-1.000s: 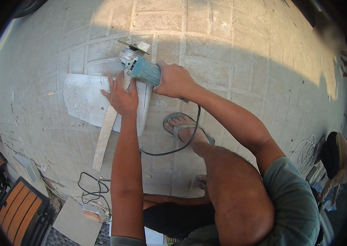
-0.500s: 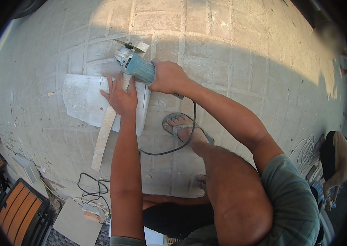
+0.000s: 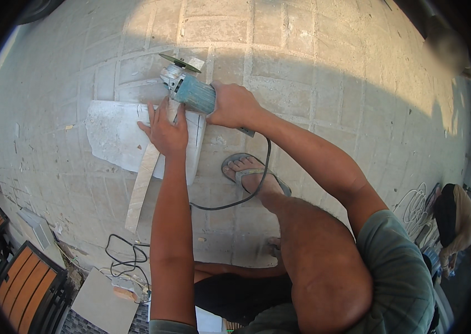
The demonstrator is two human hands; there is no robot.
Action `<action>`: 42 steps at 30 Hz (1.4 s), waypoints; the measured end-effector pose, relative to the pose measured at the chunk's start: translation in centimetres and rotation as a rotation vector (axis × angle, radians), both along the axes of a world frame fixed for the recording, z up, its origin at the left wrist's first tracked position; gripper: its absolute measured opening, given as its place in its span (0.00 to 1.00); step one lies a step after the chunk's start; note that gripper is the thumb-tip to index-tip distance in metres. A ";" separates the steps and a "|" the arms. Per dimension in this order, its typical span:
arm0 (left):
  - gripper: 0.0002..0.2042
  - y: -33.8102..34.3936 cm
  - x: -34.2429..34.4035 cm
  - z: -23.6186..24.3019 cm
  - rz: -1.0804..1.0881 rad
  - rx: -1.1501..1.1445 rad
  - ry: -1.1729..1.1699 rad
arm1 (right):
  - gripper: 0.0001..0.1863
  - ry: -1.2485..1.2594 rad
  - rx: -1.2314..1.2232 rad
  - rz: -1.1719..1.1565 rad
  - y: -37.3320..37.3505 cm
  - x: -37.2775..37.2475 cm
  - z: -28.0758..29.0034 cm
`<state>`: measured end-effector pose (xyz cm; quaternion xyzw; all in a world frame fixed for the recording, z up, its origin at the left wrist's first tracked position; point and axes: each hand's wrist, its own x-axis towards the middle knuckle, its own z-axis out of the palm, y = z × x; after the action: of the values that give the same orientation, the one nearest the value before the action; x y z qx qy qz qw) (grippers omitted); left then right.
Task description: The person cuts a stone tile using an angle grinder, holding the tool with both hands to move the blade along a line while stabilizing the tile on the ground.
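Upper centre, right hand (image 3: 235, 106) wraps its fingers round the angle grinder (image 3: 195, 94); left hand (image 3: 168, 134), fingers spread, pins the pale strip (image 3: 142, 186): likely cutting, wanting steadiness!

We've got our left arm (image 3: 172, 234) stretched pretty much straight out, left hand (image 3: 169, 134) palm-down, fingers (image 3: 151, 114) spread. Meanwhile our right arm (image 3: 314, 158) angles inward, right hand (image 3: 235, 107) curled in a grip, one knee (image 3: 330, 298) bent.

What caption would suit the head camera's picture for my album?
Right hand gripping a teal angle grinder, left hand spread over a narrow beige strip on a rough-edged white slab.
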<state>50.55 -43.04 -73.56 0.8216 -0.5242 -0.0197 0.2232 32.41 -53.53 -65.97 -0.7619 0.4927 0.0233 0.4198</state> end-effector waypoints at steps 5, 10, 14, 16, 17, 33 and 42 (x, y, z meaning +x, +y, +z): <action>0.22 0.0 -0.1 -0.1 0.002 -0.021 0.000 | 0.30 -0.023 -0.026 0.000 -0.1 0.4 -0.2; 0.23 -0.2 -0.2 0.0 0.010 -0.007 0.009 | 0.34 0.008 0.001 -0.034 0.5 -0.2 -1.1; 0.23 0.0 0.1 -0.1 -0.004 -0.018 -0.010 | 0.33 0.026 0.021 -0.048 1.0 -0.6 -0.5; 0.23 -0.1 -0.1 -0.1 0.009 -0.028 0.003 | 0.33 0.035 -0.002 -0.033 0.8 -0.7 -0.5; 0.23 -0.1 -0.2 0.0 0.006 -0.028 0.003 | 0.33 0.035 -0.001 -0.036 0.6 -0.7 -0.3; 0.23 -0.1 -0.2 0.0 0.019 -0.007 -0.012 | 0.33 0.012 0.025 0.007 0.1 0.0 0.3; 0.22 0.0 -0.1 -0.2 0.006 -0.025 -0.016 | 0.33 0.012 0.012 0.013 0.0 0.2 0.3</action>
<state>50.48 -43.03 -73.73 0.8205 -0.5236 -0.0061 0.2294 32.57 -53.50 -65.65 -0.7625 0.4899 0.0334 0.4213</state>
